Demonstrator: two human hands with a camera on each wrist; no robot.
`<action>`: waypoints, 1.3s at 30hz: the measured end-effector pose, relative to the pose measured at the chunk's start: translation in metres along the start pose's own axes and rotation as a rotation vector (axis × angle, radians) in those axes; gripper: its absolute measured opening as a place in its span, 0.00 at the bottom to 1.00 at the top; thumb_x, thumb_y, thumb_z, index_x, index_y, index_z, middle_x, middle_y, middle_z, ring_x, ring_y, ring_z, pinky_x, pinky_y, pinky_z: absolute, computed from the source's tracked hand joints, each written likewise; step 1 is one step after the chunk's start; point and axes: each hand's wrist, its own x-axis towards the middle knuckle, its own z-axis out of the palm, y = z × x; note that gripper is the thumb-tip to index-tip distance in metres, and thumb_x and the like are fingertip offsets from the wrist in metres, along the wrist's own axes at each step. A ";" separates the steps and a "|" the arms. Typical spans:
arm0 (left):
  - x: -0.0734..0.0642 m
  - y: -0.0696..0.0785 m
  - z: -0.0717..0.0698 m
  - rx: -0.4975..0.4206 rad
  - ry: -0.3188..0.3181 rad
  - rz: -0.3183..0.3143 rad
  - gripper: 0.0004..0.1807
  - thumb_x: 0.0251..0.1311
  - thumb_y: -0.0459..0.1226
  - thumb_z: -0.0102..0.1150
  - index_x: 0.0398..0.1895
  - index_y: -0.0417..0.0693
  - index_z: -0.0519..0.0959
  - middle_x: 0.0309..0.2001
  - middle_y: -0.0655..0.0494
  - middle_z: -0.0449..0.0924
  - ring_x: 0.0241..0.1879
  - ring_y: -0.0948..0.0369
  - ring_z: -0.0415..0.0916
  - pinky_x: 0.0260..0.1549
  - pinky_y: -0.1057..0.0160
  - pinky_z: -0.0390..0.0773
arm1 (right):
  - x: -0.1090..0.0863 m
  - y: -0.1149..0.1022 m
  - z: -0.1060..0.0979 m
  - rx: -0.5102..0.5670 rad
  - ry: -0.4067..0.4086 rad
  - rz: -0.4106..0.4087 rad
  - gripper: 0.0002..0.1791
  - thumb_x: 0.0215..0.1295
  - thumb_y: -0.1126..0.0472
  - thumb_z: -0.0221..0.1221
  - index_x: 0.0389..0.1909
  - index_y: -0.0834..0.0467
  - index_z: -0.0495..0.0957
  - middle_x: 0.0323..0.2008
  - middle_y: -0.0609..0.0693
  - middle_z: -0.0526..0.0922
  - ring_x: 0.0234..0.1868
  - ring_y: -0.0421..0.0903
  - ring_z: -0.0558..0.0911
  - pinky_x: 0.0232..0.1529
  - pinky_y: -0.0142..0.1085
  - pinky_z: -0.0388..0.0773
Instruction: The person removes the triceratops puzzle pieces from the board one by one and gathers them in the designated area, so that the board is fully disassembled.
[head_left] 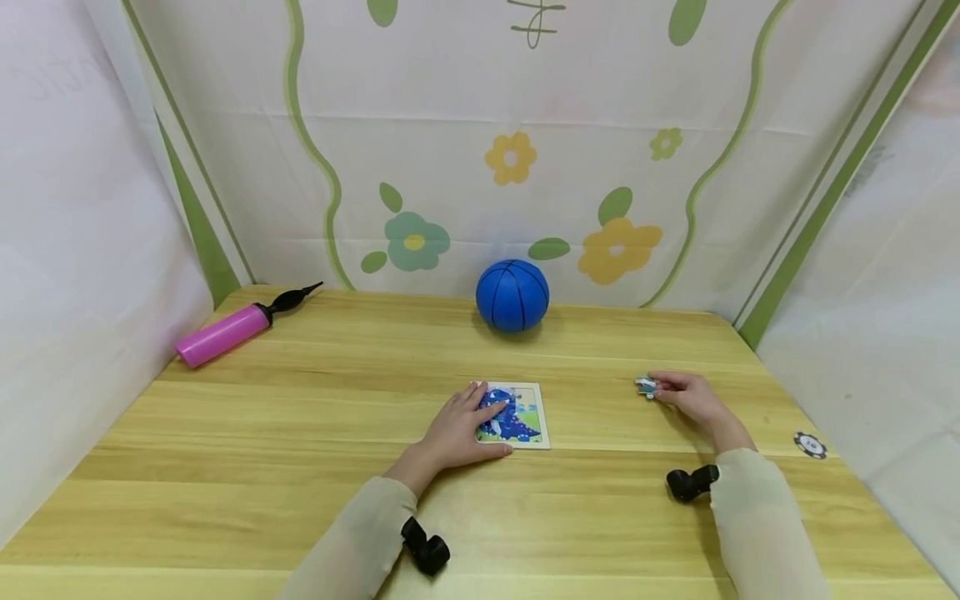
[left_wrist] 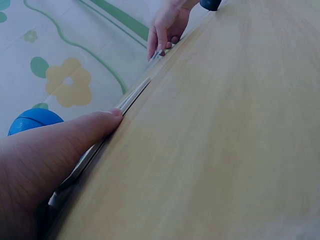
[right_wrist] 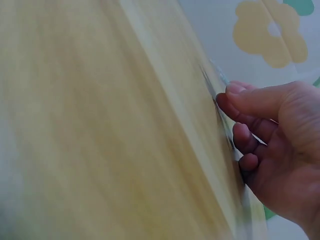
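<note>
A framed jigsaw puzzle (head_left: 528, 417) with a blue dinosaur picture lies flat on the table; a pale patch shows at its upper right. My left hand (head_left: 459, 429) rests across its left side, fingers spread over the picture and thumb along the near edge. In the left wrist view, that thumb (left_wrist: 102, 125) lies against the thin side of the frame. Off to the right, my right hand (head_left: 693, 400) pinches a small puzzle piece (head_left: 645, 387) between thumb and fingertips, low over the table. The right wrist view shows the piece (right_wrist: 220, 74) edge-on beyond the thumb.
Behind the puzzle sits a blue ball (head_left: 512, 296) with black lines. A pink hand pump (head_left: 225, 335) with a black nozzle lies at the back left. Near the right edge of the wooden table (head_left: 262, 467) is a round black-and-white chip (head_left: 810, 445). Printed cloth walls enclose the table.
</note>
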 end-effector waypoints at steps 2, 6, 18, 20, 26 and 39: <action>0.000 0.000 0.000 0.000 -0.003 -0.002 0.41 0.44 0.66 0.46 0.63 0.59 0.59 0.65 0.48 0.43 0.64 0.54 0.35 0.58 0.52 0.42 | 0.000 0.000 0.000 -0.013 0.003 0.003 0.24 0.57 0.65 0.55 0.53 0.71 0.65 0.36 0.55 0.75 0.33 0.36 0.70 0.31 0.26 0.68; 0.000 -0.001 0.000 0.002 -0.005 -0.001 0.41 0.44 0.66 0.46 0.63 0.60 0.58 0.65 0.48 0.43 0.64 0.54 0.35 0.57 0.52 0.42 | 0.000 0.001 0.000 -0.051 0.013 0.002 0.22 0.57 0.66 0.54 0.53 0.71 0.66 0.33 0.53 0.75 0.30 0.37 0.69 0.29 0.26 0.67; 0.001 -0.002 0.000 0.011 -0.005 -0.002 0.42 0.44 0.66 0.45 0.63 0.61 0.58 0.66 0.49 0.43 0.64 0.54 0.35 0.58 0.53 0.41 | 0.006 0.005 0.002 -0.070 -0.007 0.006 0.21 0.58 0.67 0.53 0.52 0.70 0.67 0.25 0.49 0.70 0.25 0.38 0.66 0.23 0.27 0.63; 0.001 -0.002 0.000 0.012 -0.004 -0.002 0.41 0.44 0.66 0.45 0.63 0.61 0.57 0.66 0.49 0.42 0.64 0.55 0.35 0.58 0.53 0.40 | 0.006 0.004 0.001 -0.074 -0.007 0.005 0.21 0.58 0.67 0.53 0.52 0.70 0.67 0.25 0.49 0.70 0.25 0.39 0.66 0.23 0.27 0.63; 0.001 -0.001 0.000 0.008 -0.001 0.000 0.42 0.44 0.66 0.45 0.63 0.60 0.58 0.66 0.49 0.43 0.64 0.54 0.35 0.58 0.53 0.41 | 0.005 0.004 0.000 -0.087 -0.022 0.010 0.23 0.58 0.66 0.53 0.54 0.70 0.65 0.26 0.51 0.69 0.25 0.40 0.65 0.22 0.28 0.63; 0.000 -0.003 0.003 0.008 0.020 0.020 0.41 0.44 0.66 0.45 0.62 0.59 0.59 0.65 0.48 0.44 0.64 0.53 0.37 0.57 0.52 0.43 | -0.005 -0.010 0.002 0.060 0.015 0.020 0.30 0.58 0.55 0.55 0.59 0.62 0.61 0.34 0.56 0.73 0.28 0.45 0.70 0.27 0.35 0.69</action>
